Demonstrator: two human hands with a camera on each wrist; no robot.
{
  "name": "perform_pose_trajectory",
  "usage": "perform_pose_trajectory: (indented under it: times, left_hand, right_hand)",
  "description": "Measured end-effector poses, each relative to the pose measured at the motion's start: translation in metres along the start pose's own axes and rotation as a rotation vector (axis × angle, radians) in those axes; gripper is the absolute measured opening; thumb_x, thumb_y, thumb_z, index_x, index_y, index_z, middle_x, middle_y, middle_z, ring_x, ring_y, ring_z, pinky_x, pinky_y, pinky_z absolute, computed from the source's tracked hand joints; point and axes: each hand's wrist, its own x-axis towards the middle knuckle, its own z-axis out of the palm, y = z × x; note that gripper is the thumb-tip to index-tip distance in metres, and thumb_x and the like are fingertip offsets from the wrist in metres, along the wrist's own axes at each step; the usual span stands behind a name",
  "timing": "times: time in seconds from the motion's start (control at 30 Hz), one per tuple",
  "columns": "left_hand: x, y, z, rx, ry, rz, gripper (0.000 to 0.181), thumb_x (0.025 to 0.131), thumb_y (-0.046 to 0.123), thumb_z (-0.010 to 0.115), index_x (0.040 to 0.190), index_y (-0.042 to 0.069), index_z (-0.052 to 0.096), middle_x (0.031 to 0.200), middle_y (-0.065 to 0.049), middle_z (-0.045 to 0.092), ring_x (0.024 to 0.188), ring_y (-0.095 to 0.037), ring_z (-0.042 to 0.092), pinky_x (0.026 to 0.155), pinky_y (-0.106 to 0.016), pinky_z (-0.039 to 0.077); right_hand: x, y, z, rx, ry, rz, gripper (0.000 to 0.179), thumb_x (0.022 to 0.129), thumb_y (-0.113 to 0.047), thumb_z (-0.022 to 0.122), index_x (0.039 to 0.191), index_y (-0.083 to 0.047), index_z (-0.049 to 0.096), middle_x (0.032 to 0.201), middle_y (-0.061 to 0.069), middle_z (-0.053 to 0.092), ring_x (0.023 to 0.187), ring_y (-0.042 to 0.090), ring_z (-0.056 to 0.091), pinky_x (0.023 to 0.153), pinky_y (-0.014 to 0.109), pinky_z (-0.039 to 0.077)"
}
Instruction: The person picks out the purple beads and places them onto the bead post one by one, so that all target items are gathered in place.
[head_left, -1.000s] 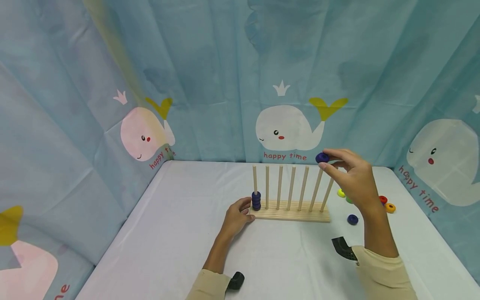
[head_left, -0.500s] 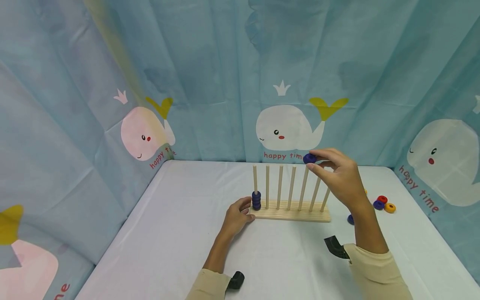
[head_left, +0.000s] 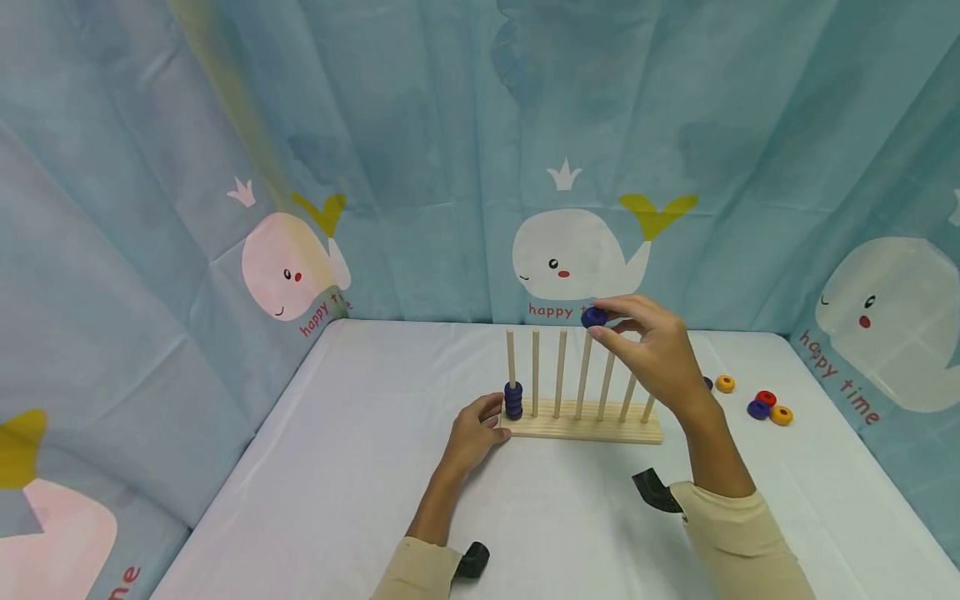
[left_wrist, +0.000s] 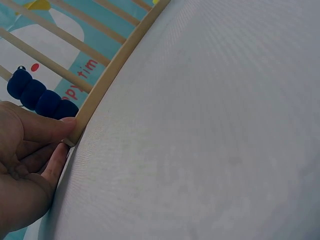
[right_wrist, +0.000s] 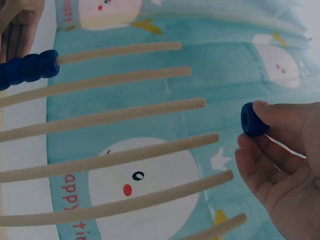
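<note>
A wooden peg rack (head_left: 577, 428) with a row of upright pegs stands on the white table. Its leftmost peg carries a stack of several dark blue beads (head_left: 513, 402). At that end, my left hand (head_left: 470, 435) grips the base between thumb and fingers, as the stack and base edge (left_wrist: 102, 85) in the left wrist view also show. Above the peg tops, my right hand (head_left: 654, 350) pinches a single blue bead (right_wrist: 253, 120) between thumb and fingertips. The bead's hole faces the pegs in the right wrist view, and it is apart from the peg tips.
Loose beads lie on the table right of the rack: a red one (head_left: 766, 398), a blue one (head_left: 757, 410) and two orange ones (head_left: 782, 415). A dark bead (head_left: 708, 382) is partly hidden by my right wrist. A whale-print curtain (head_left: 420, 250) hangs behind the table.
My right hand has moved left over the pegs with the blue bead, from the right end to near the middle. My left hand has stayed on the base.
</note>
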Motion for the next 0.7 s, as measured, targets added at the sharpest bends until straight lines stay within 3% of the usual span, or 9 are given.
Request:
perform_pose_trajectory:
  times: [0.3, 0.7]
  left_hand:
    - [0.0, -0.001, 0.0, -0.028, -0.004, 0.002, 0.066, 0.086, -0.011, 0.075, 0.148, -0.001, 0.057, 0.149, -0.024, 0.059, 0.142, -0.038, 0.056, 0.118, -0.039, 0.051]
    - [0.002, -0.003, 0.0, 0.0, -0.003, -0.006, 0.065, 0.086, -0.011, 0.075, 0.148, 0.0, 0.057, 0.148, -0.023, 0.06, 0.141, -0.037, 0.057, 0.115, -0.034, 0.053]
  right_hand:
    - [0.003, -0.005, 0.013, 0.026, -0.033, -0.013, 0.035, 0.094, -0.004, 0.08, 0.129, -0.004, 0.074, 0.12, 0.006, 0.073, 0.103, 0.012, 0.068, 0.085, 0.01, 0.058]
    - [0.007, -0.011, 0.025, 0.054, -0.091, -0.034, 0.034, 0.096, -0.006, 0.078, 0.129, -0.004, 0.073, 0.122, 0.006, 0.073, 0.1, 0.02, 0.071, 0.087, 0.01, 0.058]
